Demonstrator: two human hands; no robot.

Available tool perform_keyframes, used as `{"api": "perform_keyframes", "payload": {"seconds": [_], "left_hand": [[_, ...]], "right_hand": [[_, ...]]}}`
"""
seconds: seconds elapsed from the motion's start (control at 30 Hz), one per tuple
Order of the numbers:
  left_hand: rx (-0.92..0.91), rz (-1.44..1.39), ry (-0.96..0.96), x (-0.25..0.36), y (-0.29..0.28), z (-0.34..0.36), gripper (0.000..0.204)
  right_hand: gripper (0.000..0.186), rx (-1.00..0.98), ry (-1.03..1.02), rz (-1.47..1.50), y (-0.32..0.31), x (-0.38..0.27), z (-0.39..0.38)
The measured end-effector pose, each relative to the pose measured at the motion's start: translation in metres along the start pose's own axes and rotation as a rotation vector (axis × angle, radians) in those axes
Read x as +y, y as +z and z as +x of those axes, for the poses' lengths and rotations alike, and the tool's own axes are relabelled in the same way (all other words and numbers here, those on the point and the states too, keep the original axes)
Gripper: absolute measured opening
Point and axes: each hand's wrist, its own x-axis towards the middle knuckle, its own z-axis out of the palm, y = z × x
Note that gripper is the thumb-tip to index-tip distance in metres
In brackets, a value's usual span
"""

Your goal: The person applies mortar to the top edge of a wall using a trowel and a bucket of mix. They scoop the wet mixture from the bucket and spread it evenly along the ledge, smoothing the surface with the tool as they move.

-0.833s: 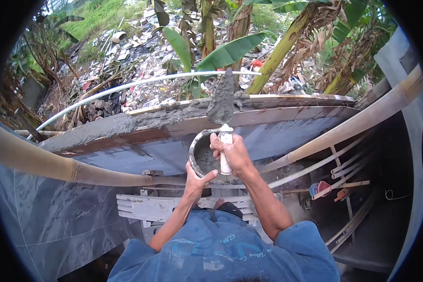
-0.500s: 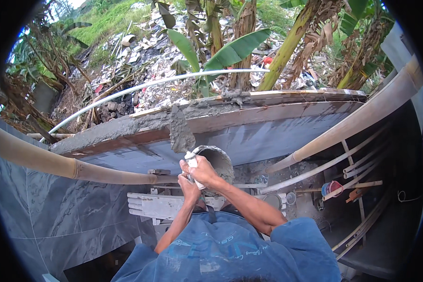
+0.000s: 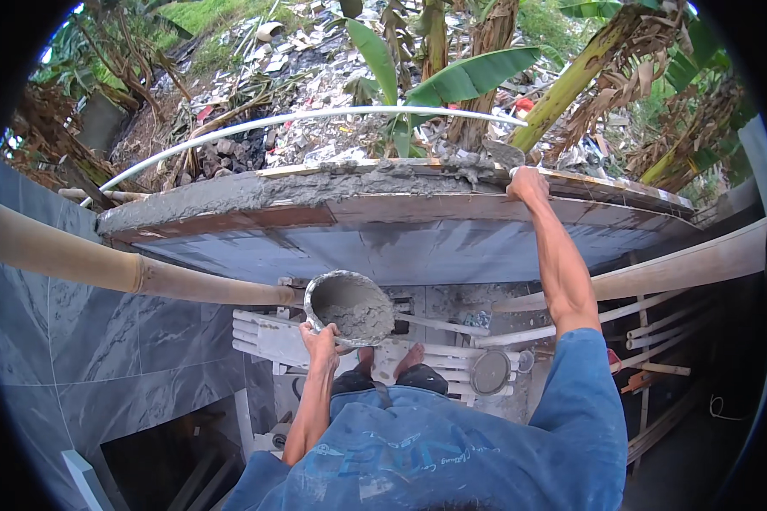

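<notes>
My left hand [image 3: 320, 342] grips the rim of a round bucket [image 3: 308, 308] in front of my body. Wet grey mortar [image 3: 362, 317] fills part of it, and its mouth is turned up toward me. My right arm reaches far forward to the right. At its end my right hand [image 3: 528, 184] is closed round the handle of a trowel [image 3: 504, 154], whose blade is at the top of the wall [image 3: 400, 209]. A rough band of mortar [image 3: 290, 189] lies along the wall top, left of the trowel.
Bamboo poles [image 3: 204, 292] flank me on both sides. Beneath me are planks [image 3: 268, 336] and a round grey pan [image 3: 490, 373]. Beyond the wall a white pipe [image 3: 315, 115] arches in front of banana plants [image 3: 477, 81] and scattered rubble.
My right hand has swung forward and right with the trowel, away from my left hand, to the wall top. The bucket has shifted left, and the mortar inside now shows.
</notes>
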Motion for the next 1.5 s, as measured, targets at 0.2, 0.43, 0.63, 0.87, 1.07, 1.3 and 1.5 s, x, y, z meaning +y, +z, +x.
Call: {"api": "perform_keyframes", "payload": {"seconds": [0.2, 0.43, 0.63, 0.87, 1.07, 1.3, 1.5], "left_hand": [[0.06, 0.137, 0.016, -0.008, -0.007, 0.02, 0.059], [-0.061, 0.121, 0.017, 0.002, -0.018, 0.019, 0.042], [-0.215, 0.238, 0.148, 0.028, 0.013, 0.002, 0.029], [-0.404, 0.379, 0.134, 0.066, 0.038, -0.024, 0.033], [-0.573, 0.452, 0.205, 0.07, 0.06, -0.052, 0.06], [-0.579, 0.631, 0.481, 0.061, 0.058, -0.052, 0.04], [-0.57, 0.572, 0.313, 0.084, 0.035, -0.06, 0.037]], "right_hand": [[0.028, -0.025, -0.204, -0.143, 0.017, -0.052, -0.031], [0.033, 0.154, -0.229, 0.18, -0.008, -0.062, -0.132], [0.035, -0.053, -0.453, 0.15, 0.024, -0.012, -0.215], [0.027, -0.219, -0.627, -0.14, 0.103, -0.034, -0.243], [0.02, -0.447, -0.636, -0.118, 0.139, -0.043, -0.235], [0.029, -0.659, -0.749, 0.169, 0.177, -0.032, -0.23], [0.031, -0.888, -0.872, 0.5, 0.201, -0.055, -0.264]]}}
